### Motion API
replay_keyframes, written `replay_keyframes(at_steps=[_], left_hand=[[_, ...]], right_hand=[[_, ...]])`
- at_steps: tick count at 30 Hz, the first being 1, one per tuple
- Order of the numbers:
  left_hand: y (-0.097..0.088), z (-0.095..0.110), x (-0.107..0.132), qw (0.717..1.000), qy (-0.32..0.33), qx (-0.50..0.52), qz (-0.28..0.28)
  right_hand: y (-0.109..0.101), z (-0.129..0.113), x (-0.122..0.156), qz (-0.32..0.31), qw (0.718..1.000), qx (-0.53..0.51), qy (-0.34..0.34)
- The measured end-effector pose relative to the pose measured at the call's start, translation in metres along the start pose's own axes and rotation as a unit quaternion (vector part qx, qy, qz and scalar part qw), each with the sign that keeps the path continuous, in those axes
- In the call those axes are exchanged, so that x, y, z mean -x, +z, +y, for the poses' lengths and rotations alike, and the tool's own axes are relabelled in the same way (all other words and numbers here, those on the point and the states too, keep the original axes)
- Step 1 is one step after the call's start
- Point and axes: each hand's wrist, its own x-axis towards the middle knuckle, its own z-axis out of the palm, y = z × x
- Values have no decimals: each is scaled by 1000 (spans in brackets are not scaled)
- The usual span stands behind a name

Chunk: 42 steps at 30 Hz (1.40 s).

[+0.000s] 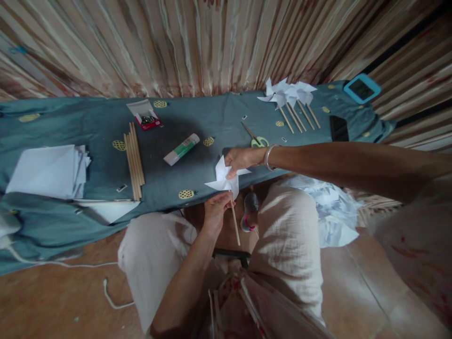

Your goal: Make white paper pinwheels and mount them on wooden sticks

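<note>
A white paper pinwheel (pixel 221 175) is held over the front edge of the cloth-covered table. My right hand (pixel 242 161) grips it from above, thumb on the paper near its centre. Just below the blades, my left hand (pixel 217 207) pinches the wooden stick (pixel 235 226), which slants down toward my lap. Where stick and paper meet is partly covered by my fingers. Beyond my right hand lie green-handled scissors (pixel 259 141). A glue stick (pixel 181 149) with a green label rests to the left of the pinwheel.
Several finished pinwheels (pixel 290 96) lie at the back right, near a dark phone (pixel 339 128) and a blue-framed device (pixel 362 88). Leftward are wooden sticks (pixel 133 162), an open red box (pixel 146 117) of small metal pieces and stacked white paper (pixel 45 172). A bag of paper scraps (pixel 332 207) stands beside my knee.
</note>
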Motion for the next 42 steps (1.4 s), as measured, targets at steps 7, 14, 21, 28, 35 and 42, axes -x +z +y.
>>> replay_keyframes(at_steps=[7,14,21,28,35,42], left_hand=[[-1,0,-1,1000,-9,11,5],[-2,8,5,1000,-7,14,-1],[4,27,9,1000,-12,18,-14],[21,60,12,999,6,16,-31],[53,111,-15,996,50,9,-67],[63,124,-56,995,80,29,-43]], right_hand=[[-2,2,-2,-64,998,-20,-5],[-4,3,6,-62,997,-39,-22],[-13,11,18,-35,986,-155,-48],[-23,18,42,228,917,-304,-123],[-1,25,34,467,778,-383,-174],[34,19,27,411,856,-274,-155]])
